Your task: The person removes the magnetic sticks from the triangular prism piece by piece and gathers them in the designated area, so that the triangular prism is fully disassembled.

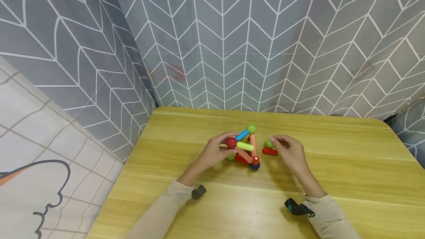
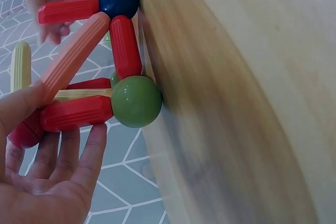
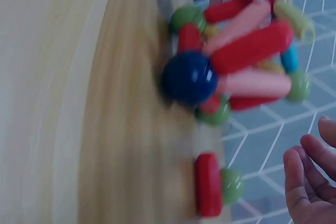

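My left hand [image 1: 214, 152] grips a frame of magnetic rods and balls by its red ball [image 1: 231, 142] and the rods beside it. A dark blue ball [image 1: 254, 166] forms its near corner, with a red rod [image 3: 254, 47] sticking up from it. One green ball [image 1: 251, 129] tops the far corner, and a blue rod [image 1: 242, 135] runs to it. From the red ball a yellow-green rod [image 1: 245, 146] points out free. My right hand [image 1: 292, 153] has bent, loose fingers holding nothing, close by a loose green ball [image 3: 231, 186] and a loose red rod [image 3: 208, 184].
Everything lies on a wood-grain table [image 1: 348, 158]. A patterned grey curtain [image 1: 232, 47] hangs behind its far edge, and light tiled fabric [image 1: 83, 158] borders the left side. Dark wrist devices [image 1: 297, 207] sit at both sleeves.
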### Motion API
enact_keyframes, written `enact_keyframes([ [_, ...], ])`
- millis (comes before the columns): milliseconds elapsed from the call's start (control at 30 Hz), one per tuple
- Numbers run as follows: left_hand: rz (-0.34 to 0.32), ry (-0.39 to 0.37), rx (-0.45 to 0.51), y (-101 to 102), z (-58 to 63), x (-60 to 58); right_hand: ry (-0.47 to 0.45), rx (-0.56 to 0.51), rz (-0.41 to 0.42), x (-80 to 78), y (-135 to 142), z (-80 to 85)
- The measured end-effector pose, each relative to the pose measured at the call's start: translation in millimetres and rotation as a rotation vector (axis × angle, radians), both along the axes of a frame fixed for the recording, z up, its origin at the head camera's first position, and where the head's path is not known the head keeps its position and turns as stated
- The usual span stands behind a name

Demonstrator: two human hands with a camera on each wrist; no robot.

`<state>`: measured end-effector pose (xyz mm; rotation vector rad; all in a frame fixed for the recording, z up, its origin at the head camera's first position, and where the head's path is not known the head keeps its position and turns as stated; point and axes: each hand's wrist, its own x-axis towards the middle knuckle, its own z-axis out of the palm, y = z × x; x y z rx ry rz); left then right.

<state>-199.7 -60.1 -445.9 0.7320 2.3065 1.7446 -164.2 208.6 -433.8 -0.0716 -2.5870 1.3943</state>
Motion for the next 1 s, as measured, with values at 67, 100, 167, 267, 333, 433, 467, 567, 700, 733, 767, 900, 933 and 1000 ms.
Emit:
enact_keyframes([
  [67,0.009,0.006,-0.001,1.4,0.2,0.7,-0.008,0.006,0.028,2.3,-7.0,6.3],
  [100,0.014,0.009,-0.001,2.1,0.5,1.2,-0.01,0.01,0.04,3.3,-10.1,8.6],
  [167,0.024,0.013,-0.003,3.7,0.8,2.3,-0.005,0.006,0.058,4.8,-15.6,11.5],
  [267,0.044,0.021,-0.019,6.0,0.9,4.0,-0.001,-0.012,0.078,6.8,-23.3,14.3],
  [333,0.054,0.03,-0.024,8.0,1.4,4.9,0.004,-0.04,0.099,8.0,-27.5,15.4],
  [433,0.054,0.061,-0.035,11.0,2.4,6.5,0.012,-0.086,0.132,8.9,-32.3,16.4],
  [467,0.053,0.064,-0.034,12.0,2.9,7.1,0.017,-0.1,0.142,9.0,-33.5,16.7],
  [567,0.047,0.088,-0.051,14.0,3.5,8.7,0.024,-0.131,0.171,9.7,-36.8,17.5],
  [700,0.058,0.089,-0.059,14.3,3.9,10.7,0.032,-0.146,0.216,12.1,-41.1,19.9],
  [733,0.061,0.087,-0.059,14.1,4.1,11.1,0.033,-0.149,0.222,12.6,-42.1,20.6],
  [767,0.064,0.084,-0.057,13.9,4.2,11.3,0.031,-0.151,0.227,13.0,-43.0,21.2],
  [900,0.066,0.078,-0.054,13.4,5.1,12.0,0.008,-0.152,0.229,13.2,-47.2,22.5],
  [933,0.066,0.077,-0.054,13.2,5.3,12.2,0.003,-0.15,0.231,12.9,-48.6,22.5],
  [1000,0.064,0.078,-0.055,12.8,5.6,12.7,0.0,-0.135,0.239,12.4,-51.4,22.0],
])
